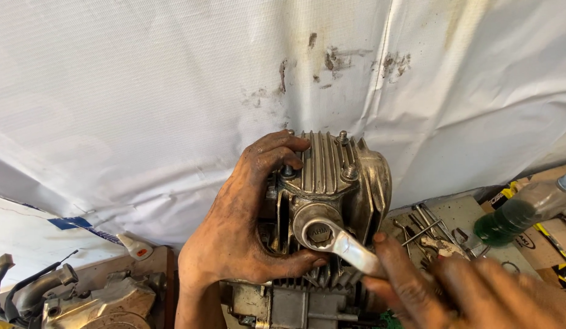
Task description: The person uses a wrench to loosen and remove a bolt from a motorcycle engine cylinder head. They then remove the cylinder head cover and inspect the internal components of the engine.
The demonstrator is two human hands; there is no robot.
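Meanwhile left hand (234, 231) grips engine head (332, 183), right hand (472, 292) holds ring spanner (338, 240); bottle (527, 210) holds green liquid.

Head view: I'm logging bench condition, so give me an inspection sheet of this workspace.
Surface: bench, largely covered.
Job's things: finned engine cylinder head, upright; ring spanner seated on its round cap.
Clutter: loose hand tools; bottle of green liquid; another engine part.
Grippers: left hand grips the head; right hand holds the spanner handle.
Cables: black cable at left edge.
Surroundings: stained white sheet behind.
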